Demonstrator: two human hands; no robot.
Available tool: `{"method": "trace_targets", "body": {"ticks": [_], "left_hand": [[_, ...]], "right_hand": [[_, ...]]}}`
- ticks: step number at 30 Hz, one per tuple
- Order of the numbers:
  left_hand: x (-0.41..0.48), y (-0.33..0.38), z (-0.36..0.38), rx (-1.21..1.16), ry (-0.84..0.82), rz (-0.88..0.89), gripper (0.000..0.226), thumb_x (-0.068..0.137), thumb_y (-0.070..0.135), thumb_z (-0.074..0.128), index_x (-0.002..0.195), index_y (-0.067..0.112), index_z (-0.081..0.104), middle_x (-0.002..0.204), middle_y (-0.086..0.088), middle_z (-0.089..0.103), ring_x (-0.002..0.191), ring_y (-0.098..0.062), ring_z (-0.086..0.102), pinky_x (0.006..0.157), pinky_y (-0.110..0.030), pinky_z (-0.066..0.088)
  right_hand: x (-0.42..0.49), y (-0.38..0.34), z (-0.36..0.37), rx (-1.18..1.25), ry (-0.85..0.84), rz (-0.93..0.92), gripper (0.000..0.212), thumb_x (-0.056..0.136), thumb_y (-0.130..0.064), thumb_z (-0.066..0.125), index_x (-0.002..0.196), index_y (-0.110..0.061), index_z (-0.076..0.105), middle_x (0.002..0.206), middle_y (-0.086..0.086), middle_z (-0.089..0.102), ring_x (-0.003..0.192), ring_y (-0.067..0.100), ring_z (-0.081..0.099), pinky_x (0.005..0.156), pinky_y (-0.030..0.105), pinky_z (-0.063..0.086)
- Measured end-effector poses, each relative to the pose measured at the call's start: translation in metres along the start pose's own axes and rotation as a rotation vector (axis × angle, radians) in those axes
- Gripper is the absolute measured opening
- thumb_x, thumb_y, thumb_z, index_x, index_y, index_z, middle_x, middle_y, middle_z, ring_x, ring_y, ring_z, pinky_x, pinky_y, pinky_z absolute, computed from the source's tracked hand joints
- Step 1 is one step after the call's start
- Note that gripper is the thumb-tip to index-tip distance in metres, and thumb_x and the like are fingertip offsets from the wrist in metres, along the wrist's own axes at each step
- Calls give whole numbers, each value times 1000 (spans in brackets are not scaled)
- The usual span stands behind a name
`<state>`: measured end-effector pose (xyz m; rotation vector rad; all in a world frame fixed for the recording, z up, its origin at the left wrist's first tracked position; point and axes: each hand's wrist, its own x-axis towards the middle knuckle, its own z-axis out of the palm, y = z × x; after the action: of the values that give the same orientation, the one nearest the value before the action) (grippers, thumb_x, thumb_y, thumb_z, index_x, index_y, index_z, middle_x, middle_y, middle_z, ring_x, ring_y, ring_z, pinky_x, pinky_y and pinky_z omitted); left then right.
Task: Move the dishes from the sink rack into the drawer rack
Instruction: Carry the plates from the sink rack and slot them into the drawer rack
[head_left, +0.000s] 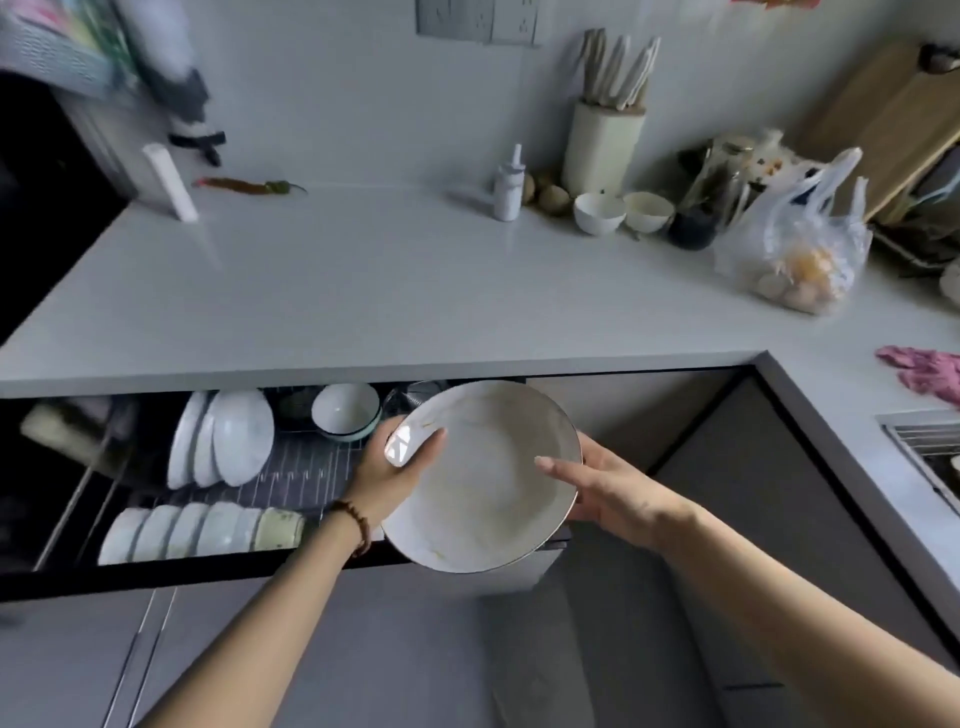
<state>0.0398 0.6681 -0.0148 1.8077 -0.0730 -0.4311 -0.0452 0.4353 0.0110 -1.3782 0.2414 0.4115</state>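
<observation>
Drawer rack (306, 467), upright plates (241, 436), bowls (208, 530)

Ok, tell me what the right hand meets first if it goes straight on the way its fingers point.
The plate: the right hand points left across its face, fingers seemingly touching it. Sliding on, it would probably reach the left hand, whose thumb lies on the opposite rim.
</observation>
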Motion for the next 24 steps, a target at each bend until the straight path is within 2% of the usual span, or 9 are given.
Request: {"method": "trace_targets", "body": {"ticks": [2, 5, 7, 9, 12, 15, 18, 21, 24], "left_hand": [[-1, -19, -44, 52, -5, -41, 72, 64, 73, 62, 115, 24, 51, 113, -5, 60, 110, -25, 55, 86, -34, 49], [-10, -43, -104, 31, 9, -131, 47, 81, 57, 59, 116, 28, 47, 111, 11, 57, 107, -14, 51, 84, -22, 41], [-10, -62, -136, 16, 23, -218, 66, 86, 53, 52, 139, 17, 35, 135, 3, 47, 122, -14, 45, 93, -21, 34], [-8, -80, -161, 9, -16, -274, 82, 82, 63, 50, 144, 13, 28, 145, -1, 39, 132, -17, 40, 99, -22, 31], [8, -109, -181, 35, -52, -341, 109, 53, 92, 47, 130, 15, 46, 133, -6, 55, 120, -21, 54, 104, -38, 41], [34, -136, -190, 92, -102, -370, 109, 45, 98, 38, 124, 25, 52, 119, 0, 62, 111, -19, 58, 100, -42, 46], [58, -150, -198, 112, -126, -390, 108, 45, 100, 29, 126, 32, 50, 119, 2, 62, 110, -19, 58, 99, -39, 45], [86, -170, -205, 143, -110, -447, 112, 44, 100, 14, 122, 30, 53, 109, -2, 65, 100, -22, 60, 84, -29, 46], [114, -201, -212, 71, -70, -487, 120, 43, 102, 11, 127, 27, 54, 120, -7, 63, 110, -25, 58, 98, -40, 44]], "right_hand": [[22, 7, 44, -1, 27, 44, 53, 81, -31, 69, 131, -25, 51, 125, 6, 64, 108, 25, 64, 90, 45, 54], [51, 16, 103, 57, 79, 109, 45, 83, -31, 69, 125, -27, 54, 119, 6, 68, 99, 22, 67, 79, 33, 57], [70, 20, 134, 40, 133, 119, 39, 86, -30, 67, 123, -27, 54, 116, 6, 69, 98, 22, 67, 85, 36, 56], [88, 22, 159, -9, 170, 111, 38, 89, -31, 64, 125, -25, 52, 113, 6, 69, 93, 22, 68, 82, 36, 57], [118, 24, 185, -52, 226, 90, 47, 87, -29, 66, 131, -23, 48, 112, 7, 68, 85, 19, 69, 60, 26, 56], [154, 27, 200, -91, 273, 76, 54, 85, -26, 70, 132, -25, 44, 116, 7, 64, 87, 18, 68, 53, 21, 54], [197, 34, 210, -133, 269, 45, 51, 84, -23, 71, 127, -30, 44, 109, 3, 64, 85, 14, 67, 52, 18, 53], [237, 50, 219, -185, 287, 31, 63, 83, -24, 72, 137, -26, 40, 88, 2, 69, 78, 10, 68, 54, 19, 54], [273, 70, 227, -209, 314, 34, 62, 85, -22, 71, 138, -24, 40, 78, -2, 66, 71, 8, 65, 58, 22, 57]]}}
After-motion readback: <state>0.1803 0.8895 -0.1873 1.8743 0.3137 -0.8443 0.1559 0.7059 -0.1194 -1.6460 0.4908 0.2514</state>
